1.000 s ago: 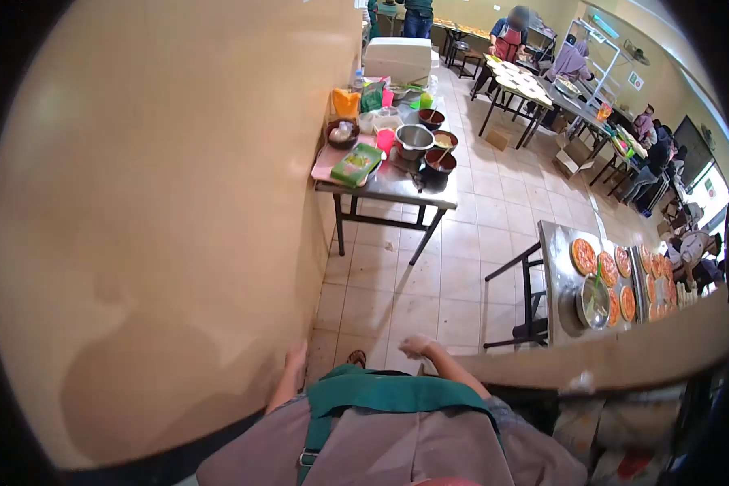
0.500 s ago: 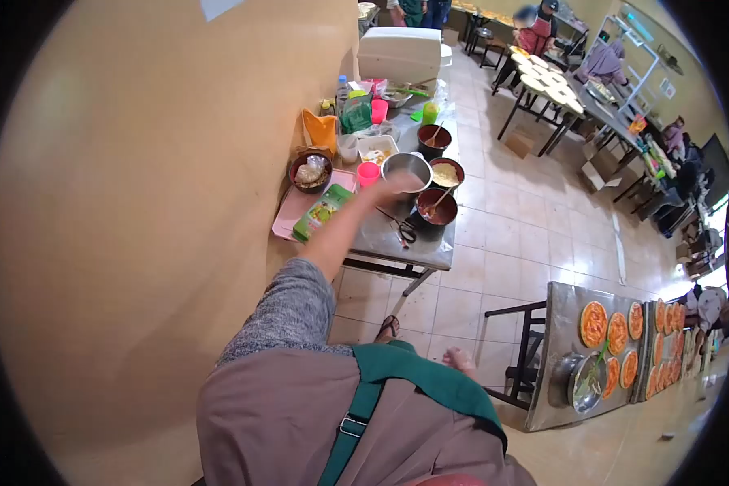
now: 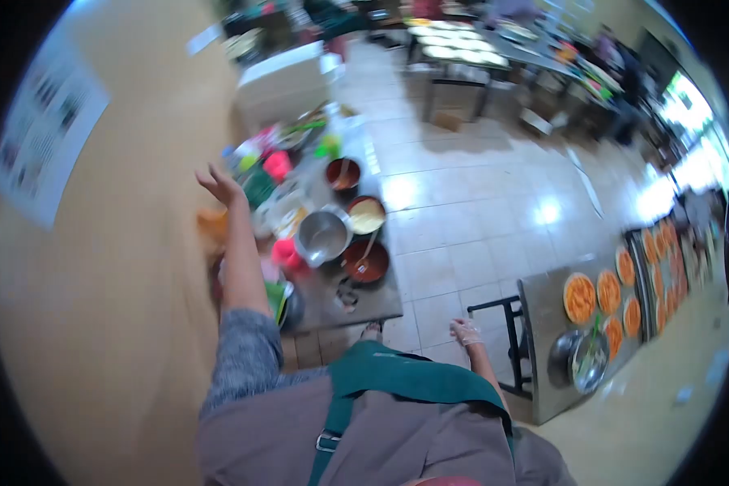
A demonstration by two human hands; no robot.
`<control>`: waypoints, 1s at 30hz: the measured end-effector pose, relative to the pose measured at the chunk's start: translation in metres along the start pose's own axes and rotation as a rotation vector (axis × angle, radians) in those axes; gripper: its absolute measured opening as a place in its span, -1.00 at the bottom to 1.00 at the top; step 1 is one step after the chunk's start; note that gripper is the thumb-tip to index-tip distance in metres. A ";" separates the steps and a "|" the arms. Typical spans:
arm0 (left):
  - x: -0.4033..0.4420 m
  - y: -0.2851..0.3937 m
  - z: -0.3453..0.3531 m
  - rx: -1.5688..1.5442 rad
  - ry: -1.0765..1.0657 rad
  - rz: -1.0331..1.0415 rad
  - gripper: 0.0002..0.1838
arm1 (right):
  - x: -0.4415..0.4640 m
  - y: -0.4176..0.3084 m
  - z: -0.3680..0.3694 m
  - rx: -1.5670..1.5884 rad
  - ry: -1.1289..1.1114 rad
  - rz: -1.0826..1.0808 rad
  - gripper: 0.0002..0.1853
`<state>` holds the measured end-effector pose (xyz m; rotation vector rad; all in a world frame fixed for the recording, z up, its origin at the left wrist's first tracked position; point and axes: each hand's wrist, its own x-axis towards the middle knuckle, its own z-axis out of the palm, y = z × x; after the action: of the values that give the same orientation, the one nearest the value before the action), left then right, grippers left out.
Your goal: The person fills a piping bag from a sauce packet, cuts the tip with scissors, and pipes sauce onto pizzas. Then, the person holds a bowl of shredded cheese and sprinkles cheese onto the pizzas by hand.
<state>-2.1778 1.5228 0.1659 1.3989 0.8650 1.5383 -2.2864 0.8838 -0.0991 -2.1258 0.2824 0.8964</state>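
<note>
My left hand (image 3: 221,186) is raised with its fingers spread, holding nothing. It is over the wall side of the table (image 3: 320,312), near a dark green plastic bag (image 3: 257,188) and a blurred orange object (image 3: 212,225). A metal pot (image 3: 324,235) stands to its right. Beside the pot are a bowl of pale yellow food (image 3: 367,215) and a bowl of red sauce (image 3: 360,266) with a spoon in it. My right hand (image 3: 465,332), in a clear plastic glove, hangs low between the two tables. Its fingers are loosely bent and apart, with nothing visible in them.
Pink cups (image 3: 285,253), scissors (image 3: 347,296) and another red bowl (image 3: 343,173) share the left table. A white box (image 3: 279,85) stands behind. On the right table (image 3: 535,324) are sauced pizza bases (image 3: 579,298) and a metal bowl (image 3: 589,364). More tables and people are farther back.
My left hand has left the metal pot, rising leftward toward the wall, its fingers now spread. My right hand shows more fully. The whole view has turned, shifting the left table leftward.
</note>
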 end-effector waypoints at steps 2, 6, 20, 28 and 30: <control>-0.072 -0.098 0.082 -0.144 -0.680 0.000 -0.31 | 0.002 0.010 0.004 0.044 -0.037 0.062 -0.52; -0.353 0.017 0.088 0.004 -1.629 -0.064 -0.34 | 0.000 -0.004 -0.027 0.064 -0.329 0.071 -0.52; -0.402 0.014 -0.080 0.061 -0.983 -1.166 -0.37 | 0.104 0.047 -0.204 -0.102 -0.092 -0.020 -0.55; -0.362 -0.016 -0.193 0.051 -0.641 -1.231 -0.34 | 0.140 -0.016 -0.158 -0.038 -0.246 -0.080 -0.55; -0.352 -0.026 -0.211 0.008 -0.594 -1.258 -0.32 | 0.114 -0.056 -0.131 -0.106 -0.311 -0.146 -0.53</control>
<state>-2.3828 1.2206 -0.0236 0.8637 1.0276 0.1498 -2.1111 0.8336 -0.0866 -2.0338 -0.0793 1.1563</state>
